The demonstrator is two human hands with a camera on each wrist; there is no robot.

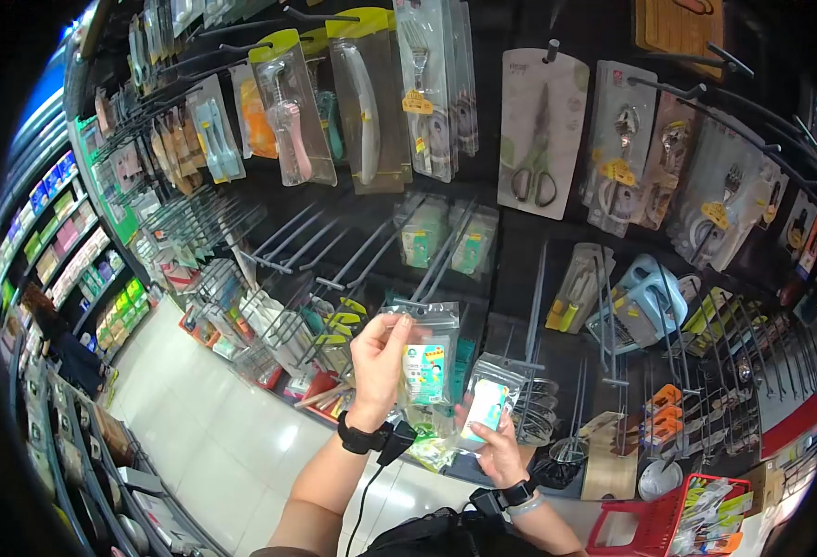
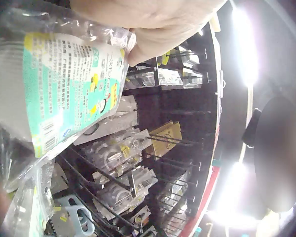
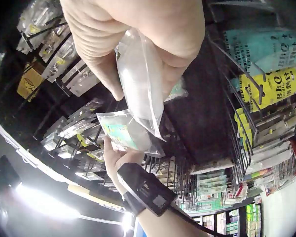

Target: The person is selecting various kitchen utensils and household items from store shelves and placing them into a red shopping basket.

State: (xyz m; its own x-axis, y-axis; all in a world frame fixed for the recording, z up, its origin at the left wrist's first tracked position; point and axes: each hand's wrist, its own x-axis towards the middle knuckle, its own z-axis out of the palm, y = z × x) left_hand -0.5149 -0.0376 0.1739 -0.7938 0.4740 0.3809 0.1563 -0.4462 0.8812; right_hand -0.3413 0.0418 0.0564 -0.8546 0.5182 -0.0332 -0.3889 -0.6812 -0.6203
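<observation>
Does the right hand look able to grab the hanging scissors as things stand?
Probably not yet: the right hand holds a packet, though nothing seems to block the scissors from the front.

Your head camera is looking forward and down at the rack (image 1: 518, 269) from farthest back. Your left-wrist camera is facing the left packet (image 2: 74, 91) closely, ceiling lights (image 2: 244, 44) at right; your right-wrist camera is facing the right packet (image 3: 140, 84) closely. Head and right-wrist views are sharing both packets, your left hand (image 1: 378, 365) and right hand (image 1: 499, 452).
</observation>
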